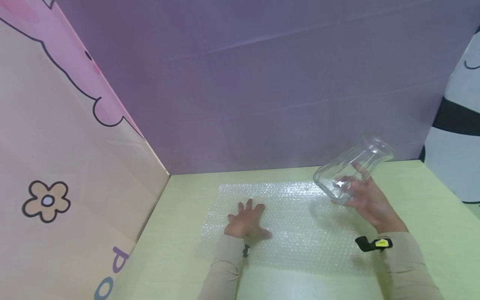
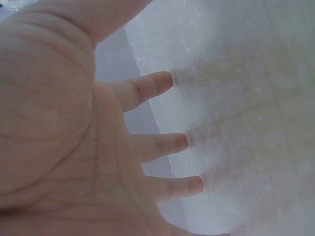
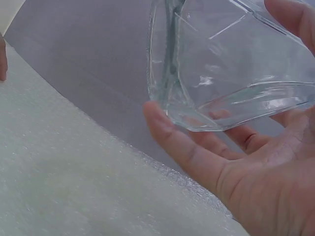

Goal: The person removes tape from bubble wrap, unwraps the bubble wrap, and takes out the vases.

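A sheet of bubble wrap (image 1: 300,233) lies flat on the table. My left hand (image 1: 245,221) rests on its left part with the fingers spread; in the left wrist view the fingertips (image 2: 179,141) touch the wrap. Above the sheet's right back corner, my right hand (image 1: 369,202) grips a clear glass vase (image 1: 350,168). The vase is tilted, its mouth toward the upper right and its base toward the lower left. In the right wrist view the fingers (image 3: 197,157) curl under the angular glass base (image 3: 197,105).
The pale green table (image 1: 180,208) meets a purple backdrop (image 1: 262,104) at its back edge. A printed panel with a flower (image 1: 46,201) stands along the left. Another panel with a black band (image 1: 457,118) stands at the right.
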Tool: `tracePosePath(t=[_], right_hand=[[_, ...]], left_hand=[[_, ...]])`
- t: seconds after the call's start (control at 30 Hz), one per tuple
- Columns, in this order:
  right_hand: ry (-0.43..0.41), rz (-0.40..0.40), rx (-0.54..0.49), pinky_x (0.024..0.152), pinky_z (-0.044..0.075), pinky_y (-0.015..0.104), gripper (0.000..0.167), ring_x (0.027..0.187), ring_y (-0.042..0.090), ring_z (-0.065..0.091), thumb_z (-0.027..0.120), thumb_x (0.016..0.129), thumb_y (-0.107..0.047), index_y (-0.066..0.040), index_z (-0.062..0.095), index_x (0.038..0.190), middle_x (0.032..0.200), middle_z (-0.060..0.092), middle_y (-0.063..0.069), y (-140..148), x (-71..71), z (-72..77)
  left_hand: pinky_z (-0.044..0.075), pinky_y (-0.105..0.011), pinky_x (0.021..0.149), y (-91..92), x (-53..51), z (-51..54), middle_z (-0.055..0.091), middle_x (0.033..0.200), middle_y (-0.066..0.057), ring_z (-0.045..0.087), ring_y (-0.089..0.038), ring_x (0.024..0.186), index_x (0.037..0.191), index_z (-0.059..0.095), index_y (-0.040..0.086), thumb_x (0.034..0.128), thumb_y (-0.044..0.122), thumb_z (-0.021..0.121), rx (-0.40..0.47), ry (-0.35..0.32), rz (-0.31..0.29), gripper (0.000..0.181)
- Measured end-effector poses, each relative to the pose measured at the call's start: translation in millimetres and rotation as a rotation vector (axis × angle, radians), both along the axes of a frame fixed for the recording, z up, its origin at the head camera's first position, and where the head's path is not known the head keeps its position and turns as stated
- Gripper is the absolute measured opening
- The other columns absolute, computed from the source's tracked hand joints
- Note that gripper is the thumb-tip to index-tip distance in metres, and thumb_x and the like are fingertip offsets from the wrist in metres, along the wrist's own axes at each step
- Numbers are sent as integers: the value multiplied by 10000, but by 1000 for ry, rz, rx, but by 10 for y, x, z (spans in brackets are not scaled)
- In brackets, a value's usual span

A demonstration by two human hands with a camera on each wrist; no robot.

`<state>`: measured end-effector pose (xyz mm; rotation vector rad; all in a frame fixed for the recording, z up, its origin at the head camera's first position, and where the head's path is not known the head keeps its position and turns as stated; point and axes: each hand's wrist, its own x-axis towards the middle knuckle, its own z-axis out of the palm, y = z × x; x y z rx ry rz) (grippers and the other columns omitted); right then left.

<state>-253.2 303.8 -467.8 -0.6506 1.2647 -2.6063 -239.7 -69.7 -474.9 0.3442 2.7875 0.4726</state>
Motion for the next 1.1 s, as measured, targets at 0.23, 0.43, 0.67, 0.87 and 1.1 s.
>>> tracePosePath(t=[0.23, 0.43, 0.67, 0.87, 1.1], right_hand=[[28, 20, -35, 903, 606, 514, 642, 1190, 233, 678, 299, 1068, 52, -311, 199, 1587, 1281, 672, 57, 10, -2, -18], [45, -20, 12, 930, 603, 454, 650, 1204, 218, 675, 299, 1065, 65, -312, 209, 1587, 1277, 656, 31, 60, 10, -15], [60, -32, -13, 914, 613, 418, 633, 1198, 219, 684, 275, 1062, 89, -300, 288, 1562, 1277, 673, 37, 130, 12, -9], [96, -6, -58, 905, 612, 407, 608, 1212, 227, 683, 271, 1061, 94, -270, 306, 1547, 1286, 690, 52, 177, 27, 10], [69, -54, -30, 914, 612, 418, 627, 1188, 220, 689, 280, 1061, 90, -276, 275, 1570, 1289, 684, 48, 229, 67, 48]], left_hand=[[257, -866, 1046, 8, 4, 4, 224, 1692, -190, 171, -524, 1541, 1558, 410, 271, 778, 526, 834, -3, -1, -2, 924], [248, -871, 1045, 13, 12, 19, 222, 1691, -196, 169, -531, 1539, 1555, 415, 264, 774, 521, 838, 3, -7, 2, 924], [263, -871, 1034, 11, 3, 18, 235, 1686, -200, 182, -530, 1534, 1548, 424, 257, 762, 522, 847, 9, -5, 5, 932], [253, -871, 1042, 4, 0, 10, 228, 1689, -197, 174, -527, 1538, 1549, 425, 264, 763, 514, 850, 16, -12, 9, 928], [262, -870, 1036, 7, 3, 18, 235, 1687, -196, 181, -527, 1537, 1545, 430, 260, 757, 523, 850, 15, -3, 12, 931]])
